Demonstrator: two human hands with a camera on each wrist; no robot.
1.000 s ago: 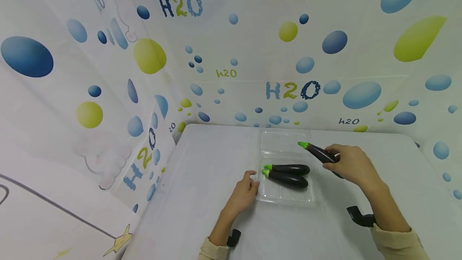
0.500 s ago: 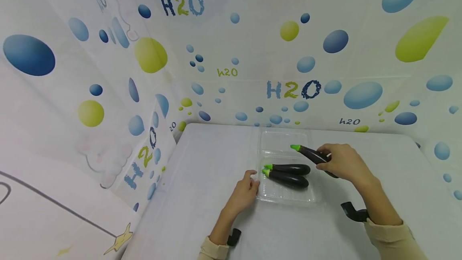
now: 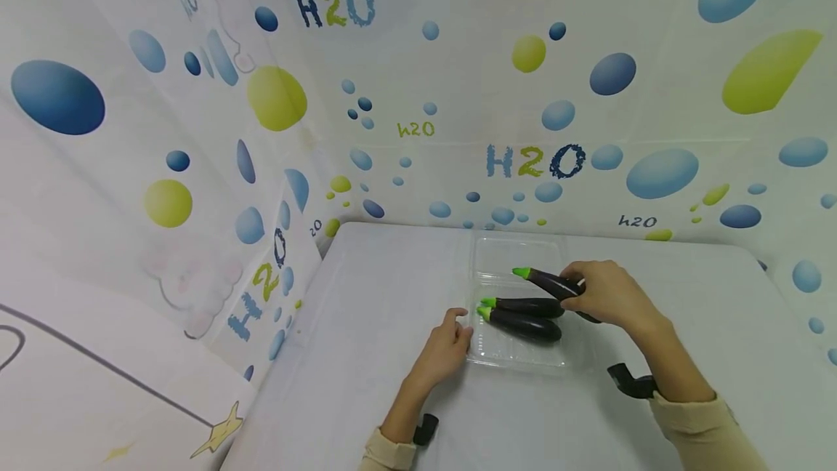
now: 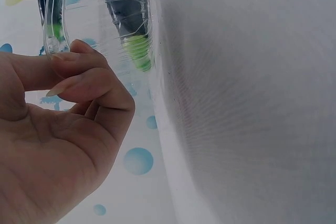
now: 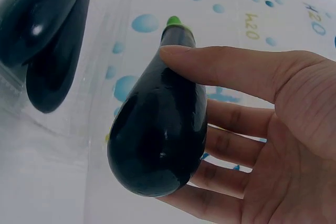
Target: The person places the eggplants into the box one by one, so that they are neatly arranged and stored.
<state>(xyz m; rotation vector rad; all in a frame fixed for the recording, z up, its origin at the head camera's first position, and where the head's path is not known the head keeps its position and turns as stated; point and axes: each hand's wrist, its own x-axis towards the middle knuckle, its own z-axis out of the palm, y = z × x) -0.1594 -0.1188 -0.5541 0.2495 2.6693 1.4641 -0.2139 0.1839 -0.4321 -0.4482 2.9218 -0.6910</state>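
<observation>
Between the thumb and fingers of my right hand (image 3: 611, 295) is a dark eggplant (image 5: 157, 124) with a green stem end. It is held above the right side of a clear plastic container (image 3: 516, 358), tilted, its green tip pointing left. Two more eggplants lie side by side in that container: a far one (image 3: 526, 307) and a near one (image 3: 523, 325). My left hand (image 3: 441, 347) is at the container's left edge. In the left wrist view its fingers are bent and pinch the clear rim (image 4: 51, 45).
The container's open lid (image 3: 516, 256) lies flat behind its base. A white table (image 3: 392, 289) carries everything. Behind it rises a white backdrop (image 3: 458, 71) printed with blue and green spots, with another patterned panel (image 3: 216, 275) along the left.
My right hand has moved left with the eggplant, bringing it from the container's right side to over the other two. My left hand has stayed at the rim.
</observation>
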